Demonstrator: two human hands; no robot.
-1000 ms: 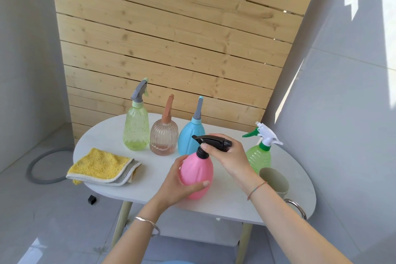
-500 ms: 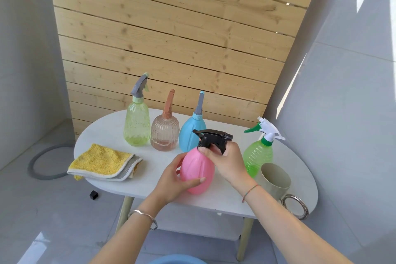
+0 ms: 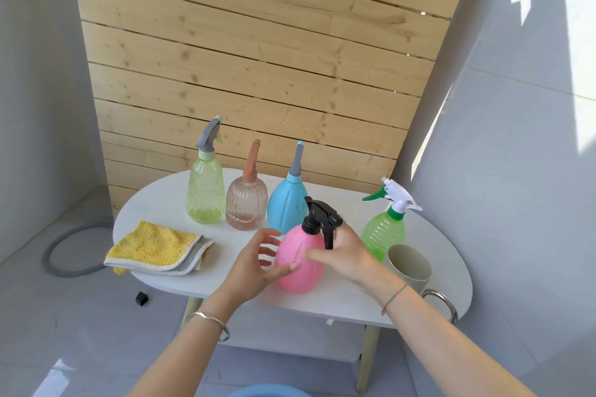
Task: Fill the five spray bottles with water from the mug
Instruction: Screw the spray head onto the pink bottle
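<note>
From the head camera, take the pink spray bottle (image 3: pixel 298 263) as the centre of the dial. It stands upright near the front edge of the white oval table (image 3: pixel 433 255), and its black trigger head (image 3: pixel 319 219) is screwed on.

The left hand (image 3: pixel 253 269) sits at 8 o'clock. Its fingers are spread and loosely curved beside the bottle's left flank, and the thumb tip lies on the pink body. It cups the bottle and does not clamp it.

The right hand (image 3: pixel 348 256) sits at 3 o'clock and grips the bottle. Its thumb crosses the front of the body, and its fingers reach round behind, under the trigger.

The beige mug (image 3: pixel 409 264) stands farther out at 3 o'clock, just past the right wrist. Its mouth is tipped toward the camera, and I cannot tell whether it holds water.

The bright green bottle (image 3: pixel 385 234) stands at 2 o'clock, just behind the mug. The blue bottle (image 3: pixel 285 208) is at 12 o'clock, close behind the pink one. The ribbed clear bottle (image 3: pixel 246 205) is at 11 o'clock, with the pale green bottle (image 3: pixel 205 193) beside it at 10. All four are upright with their caps on.

A folded yellow cloth (image 3: pixel 154 250) lies at 9 o'clock on the table's left end, well apart from both hands.
</note>
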